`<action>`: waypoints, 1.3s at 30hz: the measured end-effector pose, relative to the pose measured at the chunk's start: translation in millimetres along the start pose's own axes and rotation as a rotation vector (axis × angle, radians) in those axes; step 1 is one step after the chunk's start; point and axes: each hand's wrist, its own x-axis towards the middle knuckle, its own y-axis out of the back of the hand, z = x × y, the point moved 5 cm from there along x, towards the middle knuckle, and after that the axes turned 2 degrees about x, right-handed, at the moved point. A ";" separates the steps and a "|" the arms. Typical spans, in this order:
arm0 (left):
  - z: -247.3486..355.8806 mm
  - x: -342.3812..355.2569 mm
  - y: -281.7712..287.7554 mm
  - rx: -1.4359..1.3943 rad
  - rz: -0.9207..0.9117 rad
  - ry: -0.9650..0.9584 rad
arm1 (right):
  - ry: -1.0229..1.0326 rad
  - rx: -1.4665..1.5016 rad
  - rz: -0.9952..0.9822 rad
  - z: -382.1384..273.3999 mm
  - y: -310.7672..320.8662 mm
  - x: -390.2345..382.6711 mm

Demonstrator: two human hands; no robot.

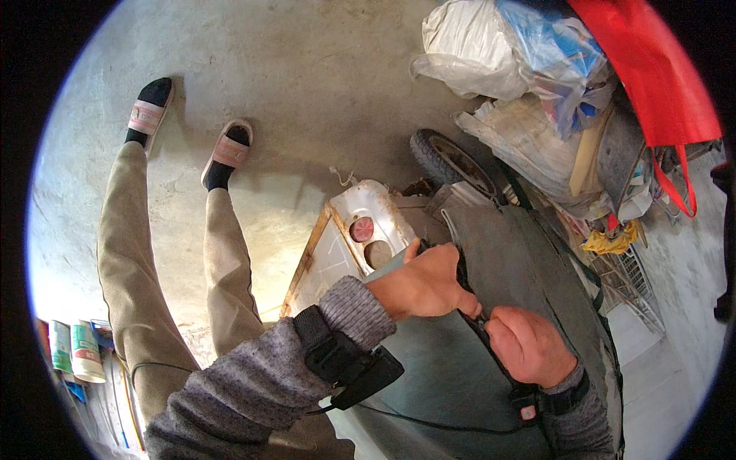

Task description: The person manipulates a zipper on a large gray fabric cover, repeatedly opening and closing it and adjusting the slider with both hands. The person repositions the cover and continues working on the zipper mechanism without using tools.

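Grey-green fabric (441, 360), spread out, dark seam (497, 362) lengthwise.

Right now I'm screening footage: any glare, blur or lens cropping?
Head view: glare pales the grey concrete floor beside the beige trousers; head view: the bare left hand and bare right hand look fairly sharp; head view: the fisheye's black rim crops the red fabric bag.

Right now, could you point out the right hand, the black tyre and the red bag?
Right hand (531, 346): head view, middle of the curled hand.
Black tyre (431, 159): head view, on its tread.
Red bag (653, 77): head view, on its broad side.
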 end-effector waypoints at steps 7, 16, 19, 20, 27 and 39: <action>-3.4 3.6 -3.9 0.045 0.008 -0.006 | -0.181 0.133 -0.004 6.3 -1.9 1.7; -7.0 0.5 -11.0 0.007 0.027 0.029 | -0.495 0.238 -0.020 -5.3 40.7 -12.3; -3.5 -2.9 -14.0 -0.109 0.034 -0.023 | -0.643 0.292 -0.063 -25.3 37.3 -30.2; -2.8 -4.7 -12.4 -0.076 0.054 -0.025 | -0.664 0.258 -0.003 -33.3 36.3 -34.0; 1.2 -19.0 -12.7 -0.050 0.020 0.043 | -0.886 0.231 0.479 -58.5 -10.3 -37.9; -8.6 -24.0 -24.3 -0.037 -0.077 -0.048 | -0.868 0.195 0.708 -56.8 -59.7 -34.5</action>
